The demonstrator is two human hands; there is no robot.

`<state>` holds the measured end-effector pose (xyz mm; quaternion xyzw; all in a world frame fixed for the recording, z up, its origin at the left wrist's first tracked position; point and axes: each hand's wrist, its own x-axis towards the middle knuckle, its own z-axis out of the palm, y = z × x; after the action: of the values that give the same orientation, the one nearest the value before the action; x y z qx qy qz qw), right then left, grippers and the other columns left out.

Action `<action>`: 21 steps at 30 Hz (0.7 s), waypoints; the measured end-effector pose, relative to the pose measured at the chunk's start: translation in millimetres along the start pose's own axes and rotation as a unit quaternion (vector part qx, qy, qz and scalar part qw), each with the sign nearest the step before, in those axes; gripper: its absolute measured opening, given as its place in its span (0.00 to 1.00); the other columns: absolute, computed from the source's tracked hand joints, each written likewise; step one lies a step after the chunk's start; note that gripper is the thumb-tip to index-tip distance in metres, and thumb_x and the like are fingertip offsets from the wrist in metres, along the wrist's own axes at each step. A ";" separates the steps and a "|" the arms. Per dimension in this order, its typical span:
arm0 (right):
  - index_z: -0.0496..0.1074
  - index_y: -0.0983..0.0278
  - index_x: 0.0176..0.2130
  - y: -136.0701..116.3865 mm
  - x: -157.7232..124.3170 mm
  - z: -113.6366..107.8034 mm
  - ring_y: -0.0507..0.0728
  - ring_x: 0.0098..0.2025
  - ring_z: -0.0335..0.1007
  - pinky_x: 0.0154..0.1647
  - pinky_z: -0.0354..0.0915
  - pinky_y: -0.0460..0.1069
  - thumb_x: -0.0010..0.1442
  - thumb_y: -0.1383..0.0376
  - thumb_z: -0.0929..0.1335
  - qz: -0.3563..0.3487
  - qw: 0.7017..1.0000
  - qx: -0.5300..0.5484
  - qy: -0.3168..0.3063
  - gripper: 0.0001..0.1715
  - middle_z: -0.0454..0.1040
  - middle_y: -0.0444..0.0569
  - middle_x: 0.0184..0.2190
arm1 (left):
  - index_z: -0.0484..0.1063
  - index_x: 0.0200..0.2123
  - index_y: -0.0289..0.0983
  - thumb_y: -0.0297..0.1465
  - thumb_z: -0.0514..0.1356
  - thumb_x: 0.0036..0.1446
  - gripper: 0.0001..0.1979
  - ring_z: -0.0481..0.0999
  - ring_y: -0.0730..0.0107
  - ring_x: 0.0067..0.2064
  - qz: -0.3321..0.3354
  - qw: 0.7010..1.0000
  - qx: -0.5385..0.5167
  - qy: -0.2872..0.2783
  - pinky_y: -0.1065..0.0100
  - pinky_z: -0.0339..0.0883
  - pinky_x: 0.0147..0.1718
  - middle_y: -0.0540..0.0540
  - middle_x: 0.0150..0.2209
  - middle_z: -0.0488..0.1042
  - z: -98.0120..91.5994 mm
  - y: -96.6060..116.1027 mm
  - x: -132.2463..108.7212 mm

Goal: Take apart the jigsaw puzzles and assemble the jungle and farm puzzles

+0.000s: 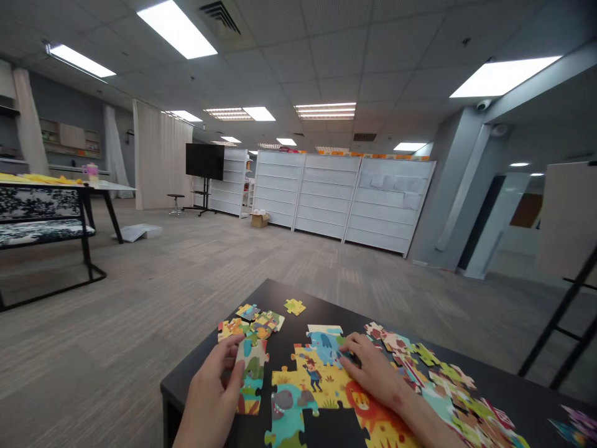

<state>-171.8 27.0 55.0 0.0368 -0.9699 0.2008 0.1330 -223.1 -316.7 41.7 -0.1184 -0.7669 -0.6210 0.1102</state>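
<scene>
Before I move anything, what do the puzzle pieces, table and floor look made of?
Puzzle pieces: probably cardboard, printed; thin, flat, with cut interlocking edges.
Table: perhaps laminate or painted board; smooth, even black. Core unclear.
Floor: likely carpet; matte, streaky grey.

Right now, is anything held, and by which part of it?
Holding cannot be told: the left hand is at the left edge of the narrow puzzle strip, the right hand at the right edge of the elephant piece.

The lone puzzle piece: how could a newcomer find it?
Find the black table, then look toward its far corner. Right of a small pile lies a yellowish puzzle piece; unlike its neighbours, it touches no other piece.
</scene>
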 end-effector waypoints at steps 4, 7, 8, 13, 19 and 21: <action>0.77 0.61 0.41 1.3 -3.4 0.3 0.61 0.47 0.72 0.51 0.67 0.56 0.65 0.57 0.63 0.004 1.000 0.008 0.001 0.15 0.73 0.52 0.44 | 0.73 0.48 0.39 0.50 0.58 0.55 0.25 0.81 0.55 0.40 0.004 1.000 0.011 -0.006 0.63 0.75 0.35 0.43 0.39 0.80 -0.2 1.2 -0.7; 0.77 0.60 0.38 3.9 -5.9 -3.0 0.61 0.45 0.72 0.49 0.67 0.55 0.63 0.57 0.65 0.011 1.000 -0.001 -0.011 0.13 0.73 0.51 0.42 | 0.72 0.49 0.39 0.49 0.58 0.56 0.25 0.81 0.55 0.40 0.002 1.000 0.006 -0.016 0.63 0.74 0.35 0.43 0.39 0.79 -1.5 -2.4 0.5; 0.77 0.59 0.36 5.0 -7.1 -4.7 0.61 0.44 0.72 0.49 0.67 0.55 0.62 0.57 0.65 0.015 1.000 -0.009 -0.015 0.13 0.74 0.50 0.41 | 0.72 0.50 0.38 0.49 0.57 0.56 0.25 0.81 0.56 0.40 0.001 1.000 0.005 -0.019 0.63 0.74 0.35 0.43 0.40 0.79 -1.9 -3.5 0.9; 0.77 0.59 0.34 7.7 -11.5 -9.5 0.63 0.43 0.73 0.46 0.67 0.55 0.60 0.56 0.66 0.036 0.998 -0.052 -0.016 0.12 0.74 0.51 0.39 | 0.71 0.49 0.37 0.42 0.56 0.58 0.20 0.80 0.59 0.37 0.001 0.999 0.005 -0.041 0.64 0.72 0.35 0.44 0.38 0.77 1.9 -1.8 -0.7; 0.74 0.59 0.32 -21.1 -14.4 -0.7 0.64 0.41 0.72 0.46 0.66 0.57 0.64 0.54 0.63 -0.018 0.997 -0.003 0.069 0.16 0.76 0.53 0.37 | 0.72 0.49 0.37 0.32 0.56 0.58 0.16 0.79 0.62 0.38 0.012 0.995 -0.044 -0.090 0.68 0.70 0.32 0.44 0.39 0.77 22.6 13.4 -11.7; 0.74 0.58 0.37 -44.2 -16.3 6.7 0.64 0.42 0.73 0.47 0.67 0.57 0.66 0.52 0.62 -0.013 0.995 0.069 0.075 0.17 0.77 0.53 0.39 | 0.73 0.50 0.38 0.32 0.57 0.59 0.16 0.79 0.63 0.38 0.024 0.992 -0.069 -0.101 0.69 0.70 0.32 0.44 0.40 0.77 27.1 17.4 -14.6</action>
<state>-152.2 -15.9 61.4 0.0437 -0.9403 0.2680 0.2053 -204.4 -287.3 47.6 -0.2062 -0.7266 -0.6543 0.0388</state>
